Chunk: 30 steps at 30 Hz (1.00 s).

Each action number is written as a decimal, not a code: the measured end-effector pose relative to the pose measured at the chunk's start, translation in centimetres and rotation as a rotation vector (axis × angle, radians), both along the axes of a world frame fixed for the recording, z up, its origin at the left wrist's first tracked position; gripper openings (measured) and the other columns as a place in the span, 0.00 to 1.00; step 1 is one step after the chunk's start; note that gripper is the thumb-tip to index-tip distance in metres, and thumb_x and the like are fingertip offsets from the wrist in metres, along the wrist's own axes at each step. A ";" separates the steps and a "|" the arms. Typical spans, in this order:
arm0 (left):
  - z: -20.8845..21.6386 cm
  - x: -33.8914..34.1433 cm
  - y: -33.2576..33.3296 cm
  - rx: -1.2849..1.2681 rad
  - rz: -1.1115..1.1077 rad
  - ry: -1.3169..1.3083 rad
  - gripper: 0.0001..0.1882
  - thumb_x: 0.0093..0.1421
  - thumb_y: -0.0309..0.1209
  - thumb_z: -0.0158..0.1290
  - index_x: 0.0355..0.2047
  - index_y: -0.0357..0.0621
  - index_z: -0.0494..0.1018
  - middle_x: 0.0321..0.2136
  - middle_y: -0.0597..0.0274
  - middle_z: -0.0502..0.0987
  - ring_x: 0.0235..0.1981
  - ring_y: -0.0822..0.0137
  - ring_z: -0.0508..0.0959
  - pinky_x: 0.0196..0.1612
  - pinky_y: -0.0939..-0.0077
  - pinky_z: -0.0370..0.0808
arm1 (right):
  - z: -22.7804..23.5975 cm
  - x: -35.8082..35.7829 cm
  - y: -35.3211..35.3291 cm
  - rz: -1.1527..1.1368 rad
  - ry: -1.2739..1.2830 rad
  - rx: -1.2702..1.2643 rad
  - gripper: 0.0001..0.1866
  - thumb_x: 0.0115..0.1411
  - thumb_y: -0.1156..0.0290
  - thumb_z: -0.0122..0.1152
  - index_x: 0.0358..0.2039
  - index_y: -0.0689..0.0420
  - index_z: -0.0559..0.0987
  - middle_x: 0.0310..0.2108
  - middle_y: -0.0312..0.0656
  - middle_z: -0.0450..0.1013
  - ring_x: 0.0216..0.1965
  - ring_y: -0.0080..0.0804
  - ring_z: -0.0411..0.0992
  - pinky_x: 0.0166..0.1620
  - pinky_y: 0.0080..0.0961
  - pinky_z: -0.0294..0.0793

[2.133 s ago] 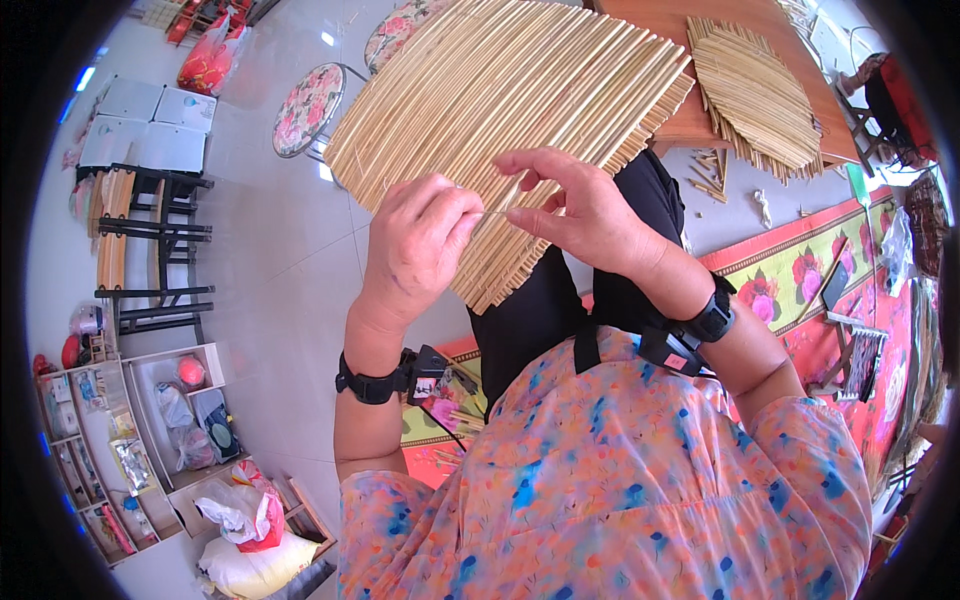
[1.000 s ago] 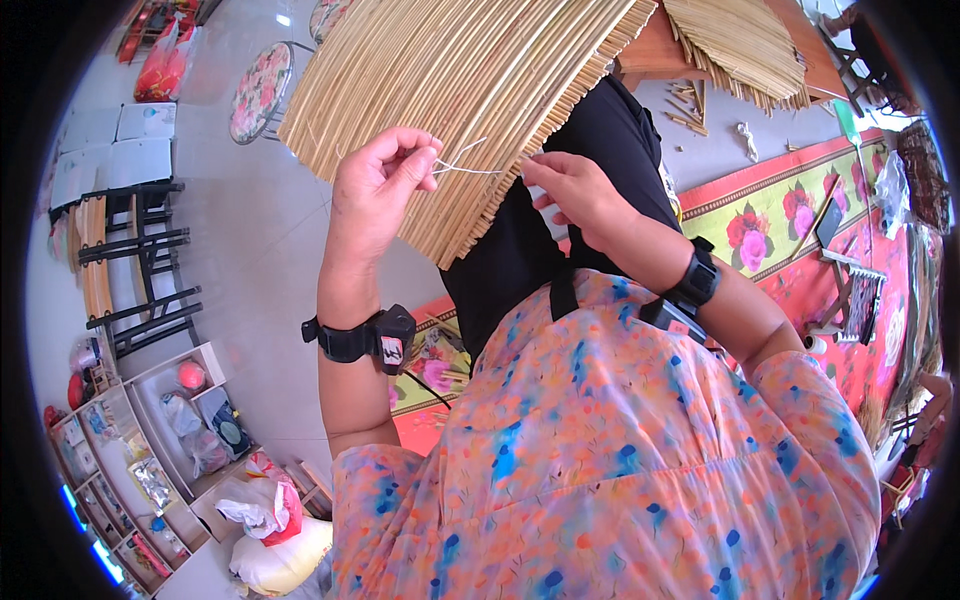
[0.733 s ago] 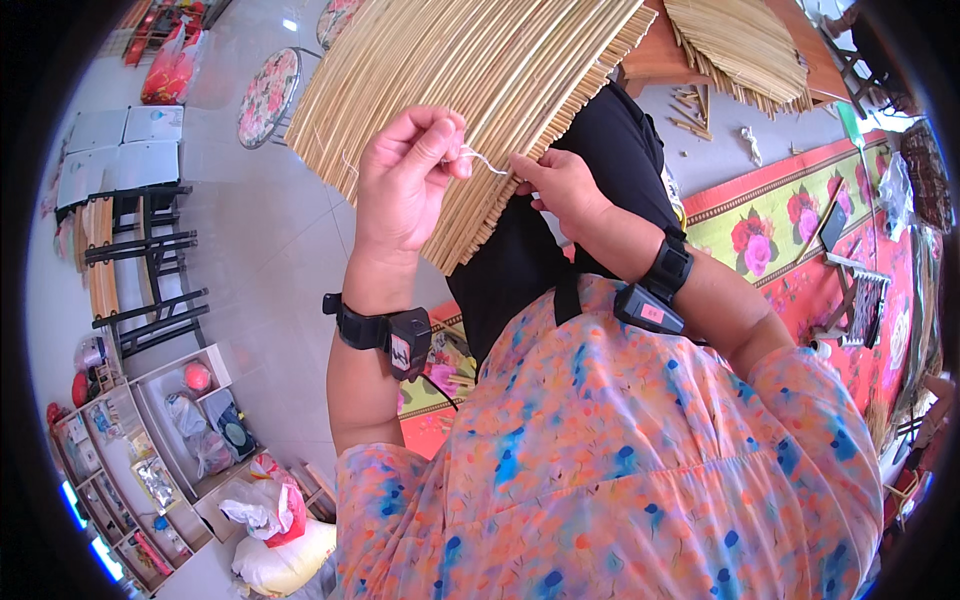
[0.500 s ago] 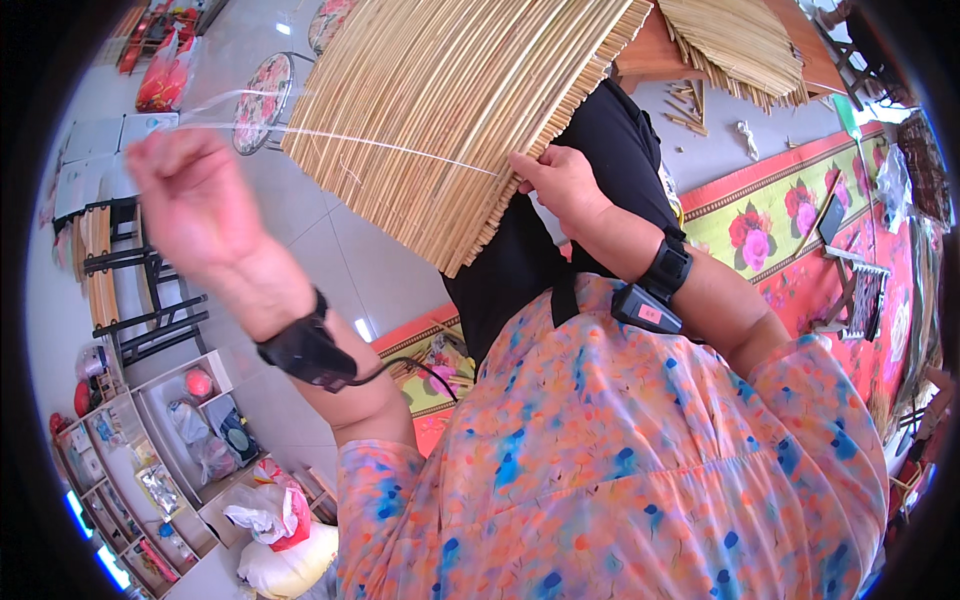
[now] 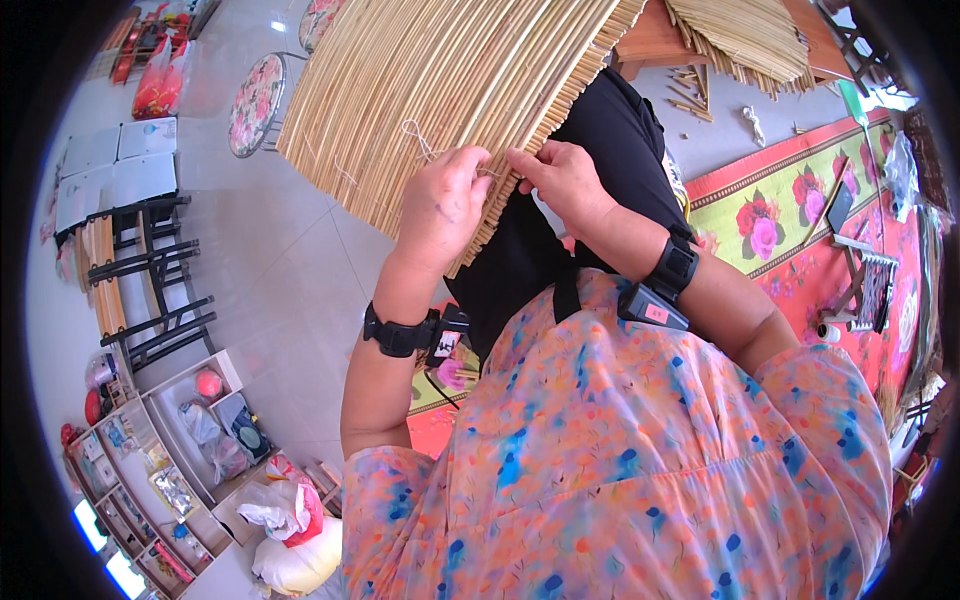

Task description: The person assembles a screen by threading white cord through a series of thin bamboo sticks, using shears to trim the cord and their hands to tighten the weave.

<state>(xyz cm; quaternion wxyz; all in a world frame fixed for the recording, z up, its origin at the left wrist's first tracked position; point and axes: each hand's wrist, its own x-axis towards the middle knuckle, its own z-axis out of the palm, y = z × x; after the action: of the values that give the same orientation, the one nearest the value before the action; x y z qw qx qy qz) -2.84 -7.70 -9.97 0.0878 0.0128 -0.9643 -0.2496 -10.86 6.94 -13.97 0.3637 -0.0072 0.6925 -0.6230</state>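
Observation:
A mat of thin straw-coloured stalks [image 5: 440,75], laid side by side, rests over my knees with its cut ends toward me. My left hand [image 5: 440,205] is closed in a pinch on a white thread [image 5: 412,130], part of which loops up over the stalks beyond my fingers. Close by on the right, my right hand [image 5: 570,185] pinches the mat's edge with thumb and forefinger. Both sets of fingertips are a short way apart at the same edge. Whether the right fingers also grip the thread is hidden.
A second stalk mat [image 5: 740,40] lies on a brown wooden table [image 5: 645,40] at the far right, with loose stalk pieces [image 5: 690,95] on the floor below. Round floral stools [image 5: 255,105] stand at the far left. A flowered rug [image 5: 765,225] spreads to the right, and shelves [image 5: 150,490] stand near left.
My left hand has swung from far left in to the mat's edge beside my right hand. The thread, stretched out before, is now slack and looped. My right hand stays at the edge.

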 end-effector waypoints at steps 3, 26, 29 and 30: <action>0.0 -0.1 -0.2 -0.099 -0.015 -0.036 0.06 0.54 0.22 0.57 0.32 0.38 0.72 0.25 0.54 0.75 0.24 0.59 0.76 0.29 0.66 0.72 | 0.0 0.1 0.0 -0.006 -0.006 -0.033 0.16 0.58 0.62 0.64 0.30 0.66 0.80 0.23 0.37 0.76 0.22 0.19 0.71 0.27 0.22 0.72; 2.5 -1.9 1.2 1.224 0.044 -0.215 0.07 0.65 0.31 0.50 0.35 0.39 0.72 0.31 0.63 0.75 0.29 0.75 0.74 0.36 0.82 0.70 | 1.1 -0.3 0.1 0.048 -0.020 0.119 0.19 0.59 0.57 0.61 0.30 0.65 0.80 0.22 0.38 0.75 0.22 0.24 0.72 0.28 0.26 0.72; 7.5 -3.6 1.6 1.095 -0.037 -0.110 0.08 0.65 0.31 0.52 0.33 0.38 0.72 0.30 0.61 0.76 0.28 0.73 0.74 0.36 0.81 0.71 | 0.9 -0.4 0.1 0.007 0.025 0.090 0.20 0.58 0.54 0.61 0.28 0.62 0.79 0.20 0.36 0.71 0.20 0.24 0.67 0.24 0.24 0.67; 7.6 -3.5 1.5 1.091 -0.027 -0.108 0.08 0.65 0.31 0.52 0.34 0.38 0.72 0.30 0.61 0.76 0.28 0.73 0.74 0.36 0.81 0.71 | 0.7 -0.3 0.0 -0.019 0.033 0.047 0.21 0.58 0.52 0.61 0.27 0.60 0.78 0.19 0.35 0.69 0.18 0.23 0.65 0.22 0.23 0.65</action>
<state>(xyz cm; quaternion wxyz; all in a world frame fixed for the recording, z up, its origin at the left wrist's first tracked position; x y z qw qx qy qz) -6.35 -6.19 -2.37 0.0155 0.0568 -0.6980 -0.7136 -11.13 6.99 -13.32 0.3462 -0.0023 0.7130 -0.6097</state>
